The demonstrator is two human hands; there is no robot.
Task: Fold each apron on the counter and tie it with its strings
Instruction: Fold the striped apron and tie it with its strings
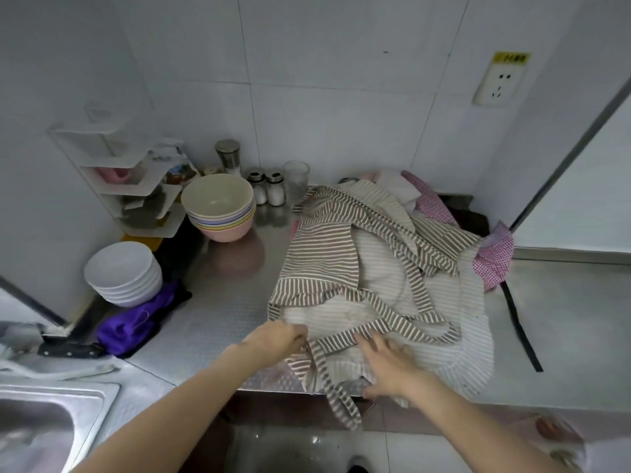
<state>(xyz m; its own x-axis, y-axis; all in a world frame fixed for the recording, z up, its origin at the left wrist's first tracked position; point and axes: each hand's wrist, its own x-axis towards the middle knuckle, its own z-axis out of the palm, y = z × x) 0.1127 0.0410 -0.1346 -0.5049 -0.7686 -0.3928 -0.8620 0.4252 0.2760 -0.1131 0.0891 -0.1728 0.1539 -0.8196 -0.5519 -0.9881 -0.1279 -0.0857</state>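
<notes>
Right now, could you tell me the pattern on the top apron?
Brown-and-white stripes on the apron, clearest from the head view.

brown-striped apron (321, 257), pink checked apron (495, 257)

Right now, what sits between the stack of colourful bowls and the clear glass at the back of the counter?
In the head view, two small glass shakers with metal caps stand between the stack of colourful bowls and the clear glass, holding something white.
</notes>
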